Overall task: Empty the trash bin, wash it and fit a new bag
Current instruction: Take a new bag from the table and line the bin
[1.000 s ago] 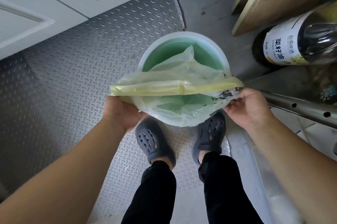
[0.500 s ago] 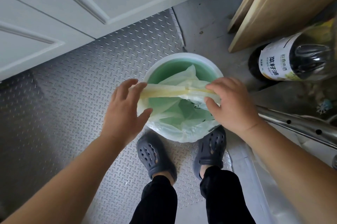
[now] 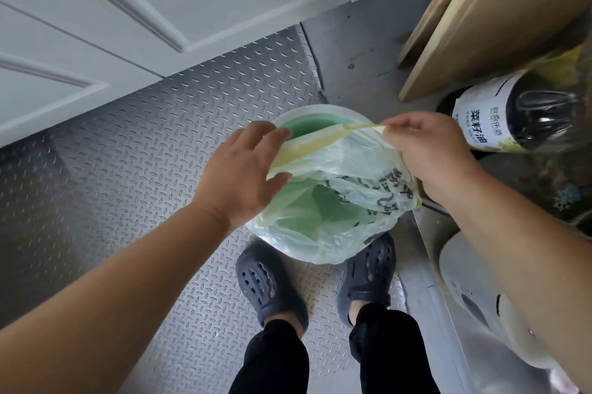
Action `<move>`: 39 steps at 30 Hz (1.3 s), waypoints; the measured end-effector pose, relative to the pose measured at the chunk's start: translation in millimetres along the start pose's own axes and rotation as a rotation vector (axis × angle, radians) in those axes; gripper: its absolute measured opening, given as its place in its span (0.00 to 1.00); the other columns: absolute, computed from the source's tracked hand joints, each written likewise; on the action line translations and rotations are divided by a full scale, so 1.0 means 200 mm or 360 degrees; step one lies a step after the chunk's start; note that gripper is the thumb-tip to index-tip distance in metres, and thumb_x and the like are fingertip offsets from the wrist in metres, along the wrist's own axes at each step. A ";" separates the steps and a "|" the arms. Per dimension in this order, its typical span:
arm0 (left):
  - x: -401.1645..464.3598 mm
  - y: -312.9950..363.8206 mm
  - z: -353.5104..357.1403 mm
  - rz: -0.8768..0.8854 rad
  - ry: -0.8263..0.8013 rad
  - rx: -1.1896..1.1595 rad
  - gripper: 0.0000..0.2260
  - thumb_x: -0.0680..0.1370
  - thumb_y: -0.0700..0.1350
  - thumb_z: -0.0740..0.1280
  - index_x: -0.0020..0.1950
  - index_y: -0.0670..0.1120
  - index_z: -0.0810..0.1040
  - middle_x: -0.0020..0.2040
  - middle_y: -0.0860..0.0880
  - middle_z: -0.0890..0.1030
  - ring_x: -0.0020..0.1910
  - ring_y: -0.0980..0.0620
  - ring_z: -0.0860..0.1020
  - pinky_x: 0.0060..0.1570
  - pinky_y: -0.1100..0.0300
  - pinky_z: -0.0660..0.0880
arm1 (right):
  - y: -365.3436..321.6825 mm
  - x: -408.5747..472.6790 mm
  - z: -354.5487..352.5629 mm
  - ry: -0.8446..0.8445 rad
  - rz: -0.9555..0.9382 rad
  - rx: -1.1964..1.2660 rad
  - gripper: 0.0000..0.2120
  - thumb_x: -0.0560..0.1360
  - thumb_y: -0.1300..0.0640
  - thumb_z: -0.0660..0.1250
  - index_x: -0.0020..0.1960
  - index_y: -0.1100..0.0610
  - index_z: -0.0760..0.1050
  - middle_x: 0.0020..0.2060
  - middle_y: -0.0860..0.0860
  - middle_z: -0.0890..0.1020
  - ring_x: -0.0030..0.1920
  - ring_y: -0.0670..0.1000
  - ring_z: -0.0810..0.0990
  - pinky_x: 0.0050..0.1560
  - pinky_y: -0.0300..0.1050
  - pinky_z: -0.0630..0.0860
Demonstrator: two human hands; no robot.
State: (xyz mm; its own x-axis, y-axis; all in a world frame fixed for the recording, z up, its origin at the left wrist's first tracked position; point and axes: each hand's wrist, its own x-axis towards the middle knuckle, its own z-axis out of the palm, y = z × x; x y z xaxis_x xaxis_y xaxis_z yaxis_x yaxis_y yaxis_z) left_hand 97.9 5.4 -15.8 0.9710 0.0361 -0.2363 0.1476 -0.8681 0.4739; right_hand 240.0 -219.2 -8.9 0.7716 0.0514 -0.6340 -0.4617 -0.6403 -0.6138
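A round bin [image 3: 323, 114] with a white rim and green inside stands on the floor just beyond my feet. A thin pale-green bag [image 3: 346, 211] with a yellow drawstring band hangs into it and drapes over the near rim. My left hand [image 3: 240, 175] holds the band's left end, its fingers stretched over the bin's left rim. My right hand [image 3: 432, 150] pinches the band at the bin's right rim and holds it taut across the opening.
White cabinet doors [image 3: 160, 9] run along the far left above diamond-plate metal flooring [image 3: 128, 169]. A large dark oil bottle [image 3: 519, 118] and wooden boards [image 3: 499, 9] stand at the right. A metal ledge [image 3: 426, 265] and a white appliance [image 3: 474, 297] are near right. My feet wear dark clogs [image 3: 269, 291].
Both hands have spread apart, carrying the yellow band from the bin's middle toward the far rim. My right hand now pinches the band at the right rim. The view shifted slightly.
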 end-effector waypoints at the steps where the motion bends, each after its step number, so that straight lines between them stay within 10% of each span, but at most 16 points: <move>1: 0.01 0.01 0.01 0.0008 0.0080 -0.0001 0.18 0.74 0.44 0.72 0.63 0.41 0.80 0.58 0.41 0.80 0.51 0.37 0.79 0.51 0.47 0.78 | 0.00 0.01 0.00 -0.0008 -0.0017 0.0019 0.07 0.72 0.61 0.70 0.39 0.50 0.82 0.36 0.48 0.84 0.38 0.48 0.81 0.41 0.43 0.77; 8: 0.13 -0.04 0.02 -0.0464 0.0338 -0.0353 0.07 0.78 0.43 0.67 0.47 0.45 0.85 0.42 0.49 0.83 0.42 0.46 0.80 0.44 0.55 0.78 | -0.05 0.14 0.02 0.0023 -0.0114 -0.0024 0.06 0.73 0.57 0.72 0.39 0.47 0.81 0.39 0.44 0.83 0.39 0.41 0.80 0.38 0.33 0.74; 13: 0.27 -0.12 0.03 -0.1258 0.0264 -0.1520 0.06 0.75 0.41 0.73 0.40 0.50 0.82 0.35 0.52 0.82 0.32 0.56 0.78 0.37 0.60 0.77 | -0.08 0.27 0.06 -0.0196 0.0178 0.0220 0.03 0.72 0.59 0.74 0.45 0.54 0.83 0.43 0.54 0.86 0.44 0.53 0.85 0.46 0.47 0.82; 21: 0.31 -0.31 0.13 -0.1677 -0.0344 -0.2657 0.14 0.82 0.45 0.63 0.64 0.39 0.77 0.58 0.40 0.83 0.57 0.41 0.82 0.54 0.46 0.81 | -0.02 0.44 0.11 -0.0552 0.0447 0.0573 0.04 0.74 0.65 0.70 0.42 0.58 0.80 0.34 0.54 0.84 0.33 0.52 0.85 0.32 0.43 0.81; 28: 0.21 -0.32 0.31 -0.1912 -0.0246 -0.2657 0.11 0.80 0.46 0.65 0.57 0.43 0.85 0.52 0.42 0.86 0.47 0.41 0.85 0.37 0.48 0.83 | 0.10 0.44 0.17 -0.0582 0.0613 0.0458 0.17 0.75 0.54 0.70 0.28 0.55 0.84 0.29 0.52 0.85 0.29 0.52 0.85 0.26 0.42 0.79; 33: 0.01 -0.35 0.32 -0.1848 -0.0198 -0.2144 0.12 0.77 0.37 0.69 0.60 0.42 0.80 0.54 0.38 0.85 0.53 0.36 0.84 0.52 0.37 0.80 | 0.25 0.29 0.06 -0.0499 0.0800 0.0709 0.17 0.77 0.51 0.66 0.60 0.60 0.80 0.56 0.59 0.84 0.58 0.61 0.82 0.62 0.59 0.76; 39: -0.16 -0.35 0.29 -0.1696 -0.0264 -0.1891 0.06 0.77 0.36 0.69 0.48 0.44 0.84 0.52 0.36 0.84 0.51 0.38 0.80 0.64 0.35 0.72 | 0.39 0.10 0.04 -0.0543 0.0806 0.1082 0.26 0.74 0.54 0.67 0.69 0.64 0.72 0.65 0.63 0.77 0.65 0.64 0.76 0.69 0.63 0.69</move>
State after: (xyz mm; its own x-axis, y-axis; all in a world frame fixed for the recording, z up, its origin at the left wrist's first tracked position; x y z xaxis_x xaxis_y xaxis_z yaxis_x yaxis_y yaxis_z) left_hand 46.6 36.1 -89.9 0.3163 0.2237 -0.9219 0.8438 0.3777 0.3812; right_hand 215.7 -262.1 -73.8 0.2853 0.1803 -0.9413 -0.9515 -0.0643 -0.3008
